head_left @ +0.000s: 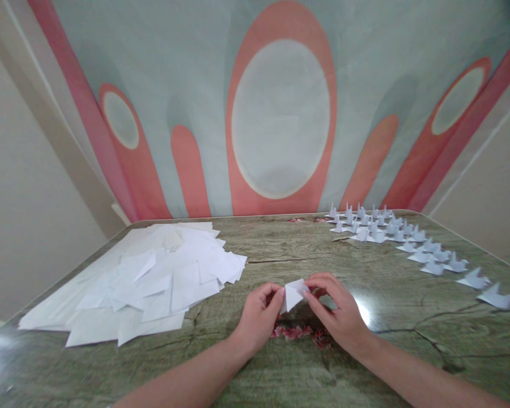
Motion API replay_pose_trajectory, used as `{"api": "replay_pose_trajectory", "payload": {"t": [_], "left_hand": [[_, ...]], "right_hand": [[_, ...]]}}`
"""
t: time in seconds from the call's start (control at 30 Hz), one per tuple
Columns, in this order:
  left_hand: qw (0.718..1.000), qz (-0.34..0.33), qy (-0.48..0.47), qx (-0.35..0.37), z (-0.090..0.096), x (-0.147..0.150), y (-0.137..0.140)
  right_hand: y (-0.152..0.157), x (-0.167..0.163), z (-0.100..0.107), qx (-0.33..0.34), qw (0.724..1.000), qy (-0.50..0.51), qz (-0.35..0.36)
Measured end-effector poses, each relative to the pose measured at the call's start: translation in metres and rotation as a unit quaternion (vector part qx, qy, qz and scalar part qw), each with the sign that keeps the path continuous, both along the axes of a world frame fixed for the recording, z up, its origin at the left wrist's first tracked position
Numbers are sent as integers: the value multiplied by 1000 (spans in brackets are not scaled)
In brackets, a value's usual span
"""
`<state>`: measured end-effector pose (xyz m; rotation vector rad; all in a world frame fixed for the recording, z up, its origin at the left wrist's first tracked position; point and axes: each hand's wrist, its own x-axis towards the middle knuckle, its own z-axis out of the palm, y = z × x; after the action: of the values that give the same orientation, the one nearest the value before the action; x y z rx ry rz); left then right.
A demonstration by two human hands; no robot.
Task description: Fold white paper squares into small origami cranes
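A small folded piece of white paper [295,294] is held above the table between my two hands. My left hand [260,313] pinches its left edge between thumb and fingers. On the opposite side, the thumb and fingers of my right hand [336,309] close on its right corner. The paper shows a pointed flap that hangs downward. Part of it is hidden behind my fingertips.
A wide pile of white paper sheets [153,283] spreads over the table's left side. Several folded paper cranes [433,267] stand in rows on the right. The wood-patterned table [280,243] ends against a patterned backdrop [212,73].
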<state>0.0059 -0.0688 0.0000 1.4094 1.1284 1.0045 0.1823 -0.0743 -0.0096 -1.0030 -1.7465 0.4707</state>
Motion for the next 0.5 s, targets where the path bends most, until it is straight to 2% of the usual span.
{"api": "replay_pose_trajectory", "payload": {"t": [0.5], "left_hand": [[1000, 6, 1, 0, 2, 0, -1]], "right_hand": [[1, 0, 1, 17, 1000, 9, -10]]}}
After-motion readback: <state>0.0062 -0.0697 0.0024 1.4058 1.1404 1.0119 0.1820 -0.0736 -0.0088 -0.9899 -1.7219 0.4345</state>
